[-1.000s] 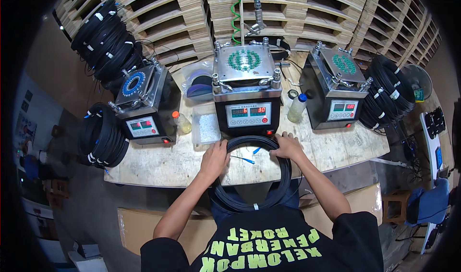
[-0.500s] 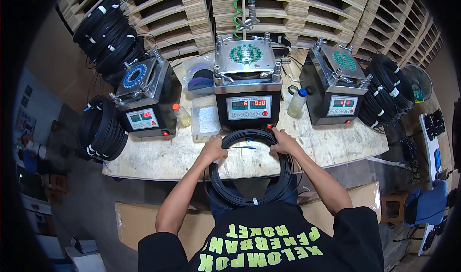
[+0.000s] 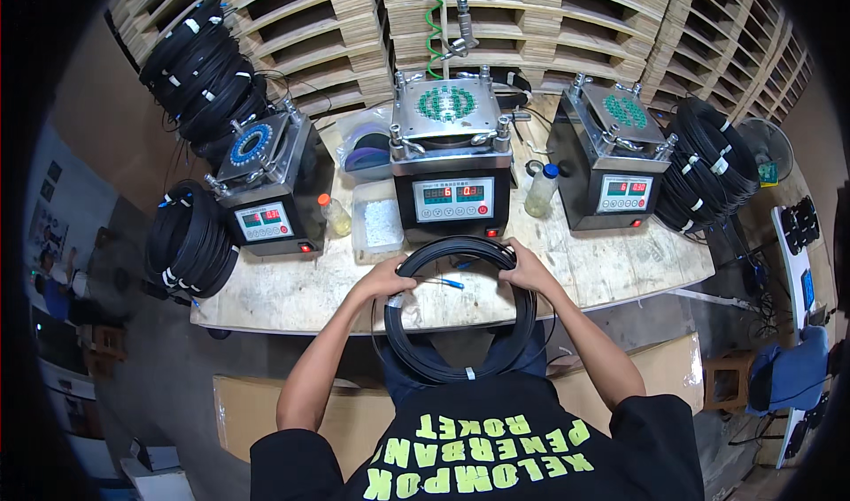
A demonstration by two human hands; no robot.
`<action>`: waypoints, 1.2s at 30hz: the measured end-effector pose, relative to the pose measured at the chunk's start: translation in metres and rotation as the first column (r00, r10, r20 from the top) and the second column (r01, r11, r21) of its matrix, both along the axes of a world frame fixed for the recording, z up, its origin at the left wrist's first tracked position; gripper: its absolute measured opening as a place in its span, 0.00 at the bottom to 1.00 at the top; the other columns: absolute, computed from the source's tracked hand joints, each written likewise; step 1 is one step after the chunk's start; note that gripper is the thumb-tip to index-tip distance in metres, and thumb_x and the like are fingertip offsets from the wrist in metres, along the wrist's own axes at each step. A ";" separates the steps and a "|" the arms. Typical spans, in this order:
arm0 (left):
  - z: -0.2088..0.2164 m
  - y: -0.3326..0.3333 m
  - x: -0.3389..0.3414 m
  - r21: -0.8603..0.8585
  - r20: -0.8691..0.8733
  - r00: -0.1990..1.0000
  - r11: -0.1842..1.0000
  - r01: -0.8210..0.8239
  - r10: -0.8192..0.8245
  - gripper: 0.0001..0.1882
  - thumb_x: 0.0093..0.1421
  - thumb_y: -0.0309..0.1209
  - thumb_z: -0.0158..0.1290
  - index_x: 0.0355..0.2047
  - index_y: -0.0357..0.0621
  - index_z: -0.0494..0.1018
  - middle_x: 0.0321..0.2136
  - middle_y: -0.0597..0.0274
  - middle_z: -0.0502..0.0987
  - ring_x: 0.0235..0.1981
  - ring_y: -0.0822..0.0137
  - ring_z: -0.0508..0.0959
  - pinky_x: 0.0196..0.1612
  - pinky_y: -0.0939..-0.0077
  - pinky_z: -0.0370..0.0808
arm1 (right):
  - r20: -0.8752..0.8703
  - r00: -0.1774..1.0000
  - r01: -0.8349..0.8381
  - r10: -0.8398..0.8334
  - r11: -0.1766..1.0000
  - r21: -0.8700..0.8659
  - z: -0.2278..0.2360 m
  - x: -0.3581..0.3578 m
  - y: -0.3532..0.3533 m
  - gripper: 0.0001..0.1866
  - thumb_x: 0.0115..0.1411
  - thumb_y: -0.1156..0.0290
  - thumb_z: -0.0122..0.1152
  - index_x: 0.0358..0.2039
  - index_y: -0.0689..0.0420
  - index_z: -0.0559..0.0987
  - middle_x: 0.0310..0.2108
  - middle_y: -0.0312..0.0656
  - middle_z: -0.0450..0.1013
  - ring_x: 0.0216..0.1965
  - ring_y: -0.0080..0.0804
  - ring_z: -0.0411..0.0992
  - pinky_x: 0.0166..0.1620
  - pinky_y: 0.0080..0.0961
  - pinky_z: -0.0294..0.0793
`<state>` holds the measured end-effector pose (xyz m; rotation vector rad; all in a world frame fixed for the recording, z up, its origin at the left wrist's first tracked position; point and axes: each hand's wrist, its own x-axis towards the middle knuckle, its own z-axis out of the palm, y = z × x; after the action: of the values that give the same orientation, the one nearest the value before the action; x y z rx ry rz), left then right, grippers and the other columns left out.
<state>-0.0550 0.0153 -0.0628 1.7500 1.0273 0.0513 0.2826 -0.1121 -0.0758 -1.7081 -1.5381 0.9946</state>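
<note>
Here at the pale desk point(image 3: 283, 293), clamping both sides of the black cable coil point(image 3: 456, 246), held between left grip point(image 3: 386, 279) and right grip point(image 3: 526, 267), presumably to keep loops bundled; facing the middle machine point(image 3: 453, 200), just beyond both grips.

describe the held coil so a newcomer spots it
On the wooden table, find the middle machine. Just in front of it, the left hand and right hand hold a black cable coil. Unlike the piled coils at both sides, it reaches past the table's near edge.
</note>
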 end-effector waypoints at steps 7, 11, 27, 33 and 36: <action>0.026 -0.043 -0.014 0.202 0.120 0.974 0.956 -0.214 0.193 0.33 0.48 0.35 0.62 0.54 0.34 0.70 0.39 0.48 0.80 0.41 0.60 0.79 0.46 0.71 0.75 | -0.047 0.999 -0.015 0.019 0.996 0.093 0.028 -0.014 -0.006 0.35 0.44 0.73 0.69 0.56 0.62 0.72 0.40 0.50 0.77 0.40 0.37 0.76 0.47 0.30 0.75; 0.086 -0.068 -0.026 0.306 0.204 0.944 0.899 -0.314 0.260 0.29 0.46 0.33 0.62 0.49 0.34 0.71 0.36 0.46 0.79 0.38 0.56 0.79 0.44 0.67 0.75 | -0.003 0.998 -0.055 0.058 0.959 0.277 0.074 -0.026 -0.006 0.35 0.42 0.73 0.69 0.56 0.60 0.73 0.43 0.52 0.79 0.42 0.40 0.78 0.50 0.31 0.75; 0.301 0.009 -0.227 0.774 0.430 0.842 0.347 -0.529 0.325 0.17 0.44 0.28 0.64 0.35 0.33 0.77 0.27 0.55 0.79 0.30 0.68 0.79 0.39 0.73 0.74 | -0.079 0.959 -0.172 0.273 0.778 0.604 0.283 -0.237 0.146 0.25 0.48 0.64 0.74 0.42 0.62 0.74 0.28 0.41 0.76 0.29 0.24 0.72 0.36 0.25 0.73; 0.288 0.100 -0.302 0.659 0.477 0.798 0.450 -0.602 0.368 0.21 0.46 0.35 0.71 0.35 0.34 0.80 0.31 0.62 0.78 0.33 0.68 0.78 0.40 0.74 0.73 | -0.106 0.950 -0.159 0.292 0.750 0.643 0.268 -0.309 0.226 0.32 0.52 0.56 0.75 0.47 0.68 0.75 0.36 0.49 0.80 0.37 0.30 0.77 0.44 0.27 0.76; 0.280 0.152 -0.315 0.711 0.425 0.849 0.465 -0.528 0.315 0.23 0.47 0.40 0.72 0.36 0.33 0.81 0.32 0.61 0.78 0.34 0.68 0.78 0.40 0.74 0.73 | -0.116 0.969 -0.133 0.219 0.854 0.503 0.270 -0.323 0.252 0.34 0.52 0.54 0.74 0.49 0.69 0.75 0.35 0.49 0.80 0.37 0.32 0.79 0.45 0.28 0.76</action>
<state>-0.3696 0.1673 0.2168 2.1446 1.3558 1.2293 -0.0405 0.1395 0.1942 -1.1130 -1.6792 0.7252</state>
